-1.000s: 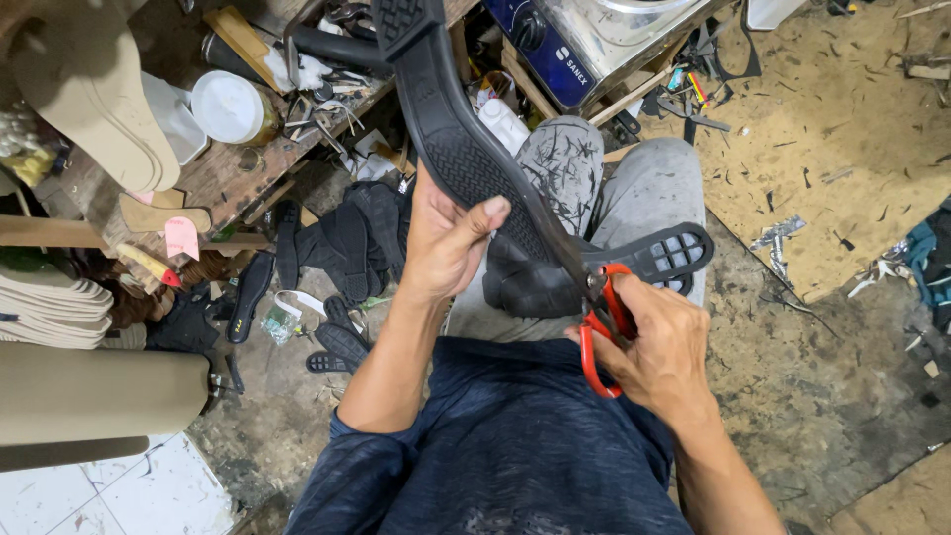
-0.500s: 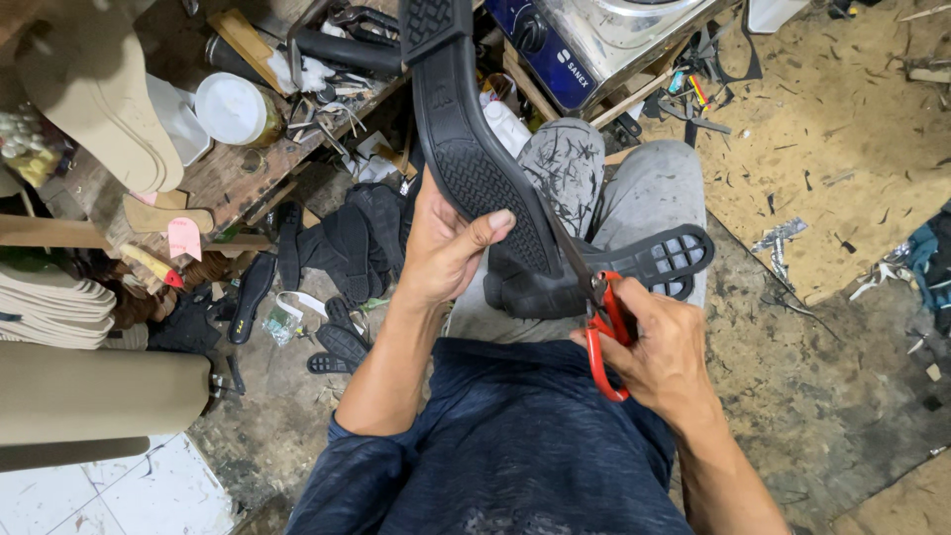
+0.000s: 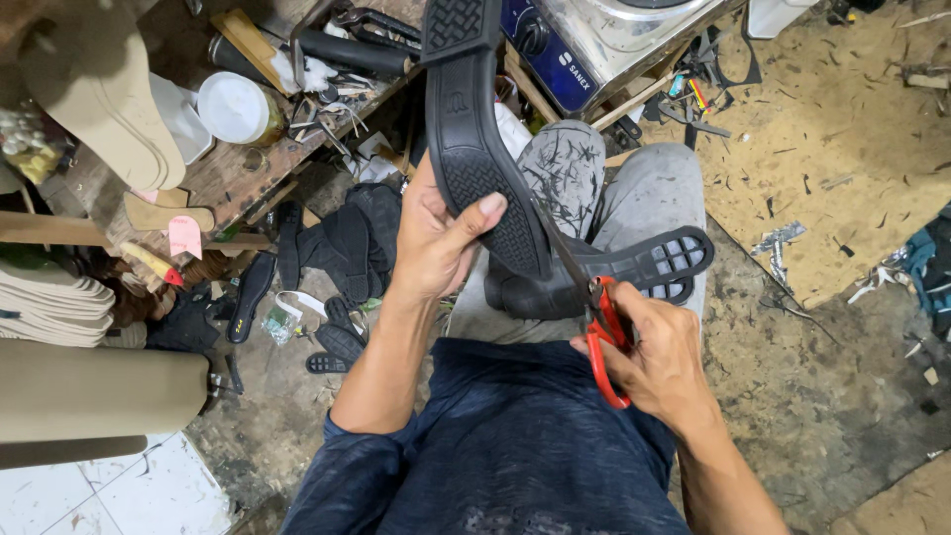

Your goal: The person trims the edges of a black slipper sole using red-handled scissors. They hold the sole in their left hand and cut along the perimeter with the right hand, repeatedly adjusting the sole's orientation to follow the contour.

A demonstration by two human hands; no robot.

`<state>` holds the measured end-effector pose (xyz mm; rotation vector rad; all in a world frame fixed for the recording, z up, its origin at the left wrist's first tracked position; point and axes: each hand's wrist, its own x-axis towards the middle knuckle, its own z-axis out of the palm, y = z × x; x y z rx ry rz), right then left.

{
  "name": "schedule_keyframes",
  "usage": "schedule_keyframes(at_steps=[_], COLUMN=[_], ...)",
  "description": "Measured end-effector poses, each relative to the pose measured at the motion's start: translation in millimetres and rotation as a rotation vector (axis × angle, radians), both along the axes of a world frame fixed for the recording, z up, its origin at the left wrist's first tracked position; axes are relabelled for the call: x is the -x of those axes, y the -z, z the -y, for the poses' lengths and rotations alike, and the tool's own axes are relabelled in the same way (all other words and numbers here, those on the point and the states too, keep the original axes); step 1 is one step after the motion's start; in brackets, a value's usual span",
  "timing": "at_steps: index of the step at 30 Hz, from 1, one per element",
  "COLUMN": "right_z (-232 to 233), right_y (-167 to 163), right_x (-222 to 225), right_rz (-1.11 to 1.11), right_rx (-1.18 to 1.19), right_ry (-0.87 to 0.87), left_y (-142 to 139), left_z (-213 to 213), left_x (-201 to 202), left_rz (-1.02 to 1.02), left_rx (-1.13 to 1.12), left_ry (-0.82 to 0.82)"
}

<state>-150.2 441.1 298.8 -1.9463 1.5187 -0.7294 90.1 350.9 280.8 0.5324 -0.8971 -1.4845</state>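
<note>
My left hand (image 3: 436,238) grips a long black rubber shoe sole (image 3: 474,149) by its middle, thumb across the patterned tread, and holds it upright above my lap. My right hand (image 3: 659,357) is closed on red-handled scissors (image 3: 602,332); their dark blades reach up to the sole's right edge. A second black sole (image 3: 649,267) lies across my grey-trousered knees, its tread end pointing right.
A cluttered wooden bench (image 3: 223,178) at upper left carries a white lidded tub (image 3: 233,107), tools and tan insoles (image 3: 109,109). Black sole scraps (image 3: 337,342) litter the dirty floor. A blue and steel machine (image 3: 594,40) stands at the top. Stacked beige soles (image 3: 50,302) sit at left.
The sole in my left hand has swung upright and slightly right. My right hand with the scissors has stayed at the sole's edge near my knee.
</note>
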Motion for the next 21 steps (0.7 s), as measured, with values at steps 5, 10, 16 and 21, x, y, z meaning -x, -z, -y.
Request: schedule_keyframes(at_steps=[5, 10, 16, 21], right_z=[-4.1, -12.5, -13.4, -8.6], right_y=[-6.8, -10.9, -14.7, -19.7], right_x=[-6.0, -12.3, -14.3, -20.5], right_rz=[-0.026, 0.046, 0.097, 0.137], right_rx=[0.043, -0.039, -0.015, -0.105], right_ry=[0.017, 0.034, -0.032, 0.023], left_y=[-5.4, -9.7, -12.4, -14.1], left_z=[-9.5, -15.3, -21.3, -15.5], left_x=[0.3, -7.2, -12.3, -18.8], left_rz=[0.047, 0.048, 0.062, 0.093], left_rx=[0.002, 0.002, -0.006, -0.083], left_ry=[0.017, 0.025, 0.036, 0.050])
